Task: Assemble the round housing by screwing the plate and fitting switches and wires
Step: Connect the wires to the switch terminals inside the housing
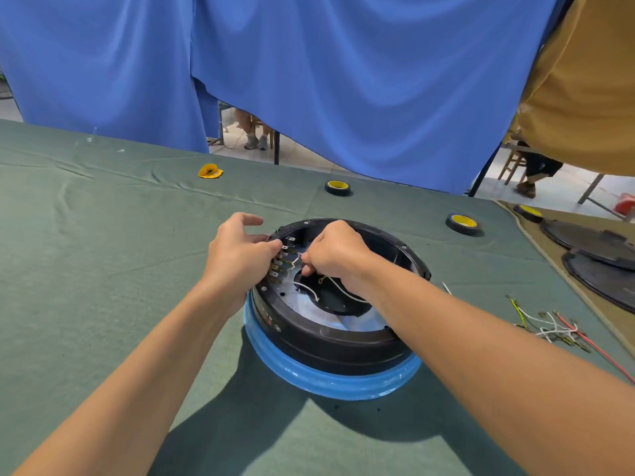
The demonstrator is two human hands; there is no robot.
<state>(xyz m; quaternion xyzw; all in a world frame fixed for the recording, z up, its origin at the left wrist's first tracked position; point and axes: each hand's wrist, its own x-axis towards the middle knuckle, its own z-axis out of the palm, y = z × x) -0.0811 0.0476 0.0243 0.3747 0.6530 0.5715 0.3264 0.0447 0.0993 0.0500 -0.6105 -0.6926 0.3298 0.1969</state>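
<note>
One wide-angle view, from a camera worn on the person's head, looking forward and down. The housing point(330, 341) sits mid-frame and close, within arm's reach. Both forearms enter from the bottom corners. The left hand point(237, 259) and right hand point(338, 255) meet over the housing's far left rim. Beyond the housing, the table point(103, 269) runs back to a blue curtain point(343, 80) that fills the upper frame.
</note>
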